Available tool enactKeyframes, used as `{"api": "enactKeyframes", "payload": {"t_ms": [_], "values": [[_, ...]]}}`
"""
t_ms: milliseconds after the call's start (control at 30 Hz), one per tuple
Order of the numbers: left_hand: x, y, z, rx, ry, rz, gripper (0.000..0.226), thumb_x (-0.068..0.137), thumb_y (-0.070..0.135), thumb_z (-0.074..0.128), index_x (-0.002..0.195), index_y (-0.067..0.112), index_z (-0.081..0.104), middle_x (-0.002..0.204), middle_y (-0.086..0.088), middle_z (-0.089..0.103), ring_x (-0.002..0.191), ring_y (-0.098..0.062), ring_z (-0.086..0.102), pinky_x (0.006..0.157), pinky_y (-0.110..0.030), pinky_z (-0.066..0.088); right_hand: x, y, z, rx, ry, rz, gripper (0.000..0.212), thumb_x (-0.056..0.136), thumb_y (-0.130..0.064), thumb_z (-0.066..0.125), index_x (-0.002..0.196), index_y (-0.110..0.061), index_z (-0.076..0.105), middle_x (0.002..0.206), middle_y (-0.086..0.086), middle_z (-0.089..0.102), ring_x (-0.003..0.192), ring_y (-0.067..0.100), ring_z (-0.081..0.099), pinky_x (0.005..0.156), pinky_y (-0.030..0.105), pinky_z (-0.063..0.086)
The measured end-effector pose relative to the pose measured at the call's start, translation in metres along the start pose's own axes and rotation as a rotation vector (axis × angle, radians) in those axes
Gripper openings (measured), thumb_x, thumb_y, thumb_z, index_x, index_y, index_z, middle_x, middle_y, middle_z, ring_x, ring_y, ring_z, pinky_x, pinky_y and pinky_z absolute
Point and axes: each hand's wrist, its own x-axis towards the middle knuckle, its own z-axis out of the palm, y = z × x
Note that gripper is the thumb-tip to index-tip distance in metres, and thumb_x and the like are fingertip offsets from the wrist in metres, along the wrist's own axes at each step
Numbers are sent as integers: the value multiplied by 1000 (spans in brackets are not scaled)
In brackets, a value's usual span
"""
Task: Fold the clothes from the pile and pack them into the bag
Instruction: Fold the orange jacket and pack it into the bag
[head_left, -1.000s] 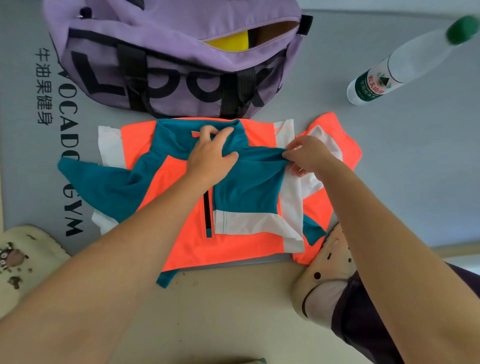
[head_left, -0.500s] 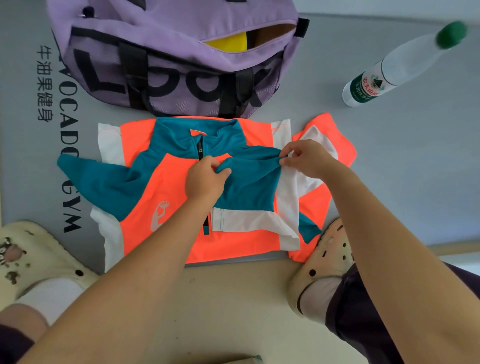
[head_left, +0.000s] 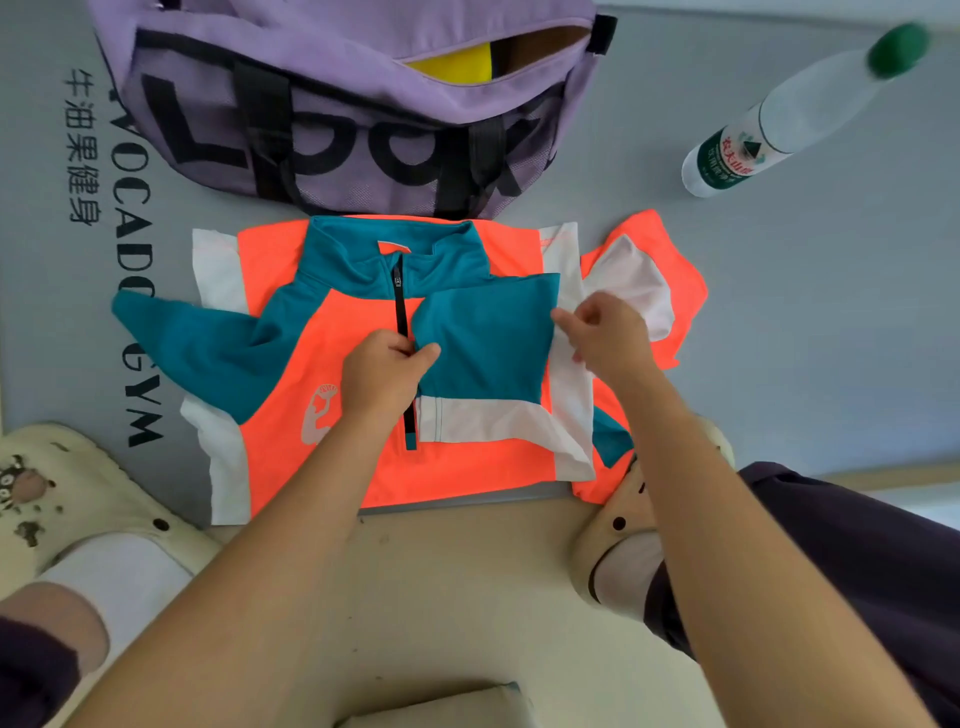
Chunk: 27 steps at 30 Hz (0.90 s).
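Zip-neck jersey (head_left: 332, 415), orange, teal and white: flat at frame centre, below the purple duffel bag (head_left: 332, 114). Left hand (head_left: 382, 376) pinches the folded teal sleeve (head_left: 483, 343); right hand (head_left: 605, 332) pinches its outer edge. Advice: align the sleeve with the zip, smooth it, then mirror the other sleeve.

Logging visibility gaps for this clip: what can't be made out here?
- Purple fabric bag, head view: top cut off by the frame edge; the contents beyond a yellow item are hidden inside.
- Clear plastic bottle: blurred, label unreadable.
- Second orange garment: partly hidden under the orange-and-teal zip jersey.
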Motion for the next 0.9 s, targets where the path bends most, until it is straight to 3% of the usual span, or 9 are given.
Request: {"api": "enactKeyframes", "payload": {"t_ms": [67, 133, 267, 333, 467, 633, 733, 800, 900], "values": [[-5, -3, -2, 112, -79, 26, 42, 82, 41, 72, 60, 16, 47, 54, 3, 45, 58, -19, 44, 48, -29, 24, -24, 12, 8, -18, -64, 76, 44, 82, -46, 70, 73, -5, 57, 69, 13, 68, 61, 26, 63, 62, 38, 51], [-12, -4, -3, 104, -102, 57, 50, 82, 37, 72, 54, 14, 38, 51, -1, 36, 54, -20, 37, 49, -34, 23, -47, 22, 20, -54, -120, 130, 47, 76, -53, 73, 70, -8, 60, 60, 2, 63, 56, 16, 55, 57, 33, 44], [-21, -3, -2, 18, -92, 110, 40, 87, 29, 68, 64, 2, 49, 58, -5, 43, 58, -20, 40, 48, -26, 25, -70, 33, 36, -61, -97, 153, 36, 74, -41, 79, 74, -12, 58, 62, -6, 53, 62, 15, 49, 53, 27, 33], [-21, -6, -1, -23, -131, 69, 33, 87, 24, 67, 75, -4, 56, 62, -8, 54, 63, -29, 54, 54, -23, 42, -72, 36, 33, -69, -79, 159, 31, 77, -34, 78, 73, -11, 58, 67, -1, 56, 67, 19, 50, 55, 29, 28], [-16, -12, 3, -90, -171, 23, 25, 83, 22, 70, 88, -2, 63, 79, -23, 66, 77, -37, 66, 69, -49, 57, -74, 35, 23, -175, -111, 156, 33, 81, -36, 74, 70, -15, 51, 72, 1, 57, 71, 23, 54, 62, 33, 39], [-4, -5, 1, -270, -95, 63, 58, 81, 23, 74, 136, 25, 55, 77, -3, 63, 69, -13, 61, 68, -19, 45, -74, 9, 24, -278, -13, 67, 39, 84, -43, 69, 71, -16, 43, 69, 0, 53, 67, 23, 52, 56, 32, 36], [-1, -5, -3, -197, -111, 165, 73, 81, 14, 74, 145, 28, 43, 64, 3, 53, 55, -7, 47, 59, -16, 38, -73, -9, 31, -261, -8, -17, 39, 85, -43, 68, 72, -15, 44, 67, -1, 52, 68, 23, 52, 57, 33, 37], [0, -7, -14, -195, -53, 158, 75, 80, 18, 75, 146, 28, 41, 69, 4, 60, 62, -8, 53, 64, -20, 39, -74, -19, 39, -204, -5, -120, 36, 84, -38, 71, 77, -11, 48, 71, 1, 53, 70, 24, 53, 61, 37, 42], [2, -25, -52, -197, 244, 117, 55, 81, 27, 71, 133, 27, 53, 81, 6, 60, 79, -15, 60, 75, -28, 45, -73, -36, 62, -157, 9, -284, 34, 83, -34, 74, 97, -9, 56, 92, 5, 55, 85, 23, 54, 71, 39, 46]]}}
